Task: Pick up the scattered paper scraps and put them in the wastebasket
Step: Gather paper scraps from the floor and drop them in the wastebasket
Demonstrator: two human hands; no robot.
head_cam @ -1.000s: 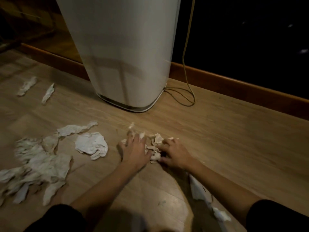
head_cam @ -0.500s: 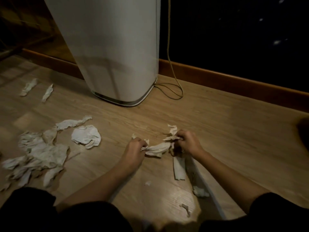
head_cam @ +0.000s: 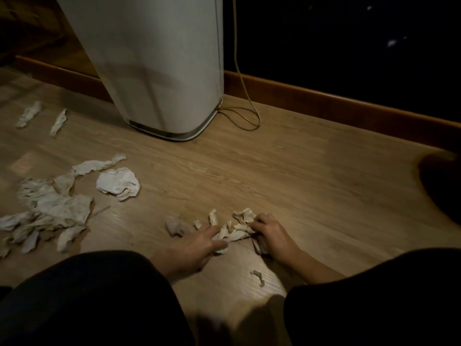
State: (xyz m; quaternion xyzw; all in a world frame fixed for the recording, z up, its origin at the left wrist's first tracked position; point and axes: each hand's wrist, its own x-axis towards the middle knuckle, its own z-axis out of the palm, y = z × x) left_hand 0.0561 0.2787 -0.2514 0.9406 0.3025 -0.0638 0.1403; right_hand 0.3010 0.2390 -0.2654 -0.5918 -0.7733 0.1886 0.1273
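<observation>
White crumpled paper scraps lie bunched on the wooden floor between my two hands. My left hand presses fingers onto the left end of the bunch. My right hand is curled around the right end. A small scrap lies just below the hands, and another crumpled piece sits left of my left hand. A large pile of scraps and a balled sheet lie at the left. A tall white bin-like container stands at the back.
Two thin scraps lie far left near the wooden baseboard. A yellowish cord loops on the floor right of the container. A dark object sits at the right edge. My dark-clothed knees fill the bottom.
The hands have lowered the strip they stretched between them back onto the floor, gathering it with other scraps into one bunch. The camera has moved in closer.
</observation>
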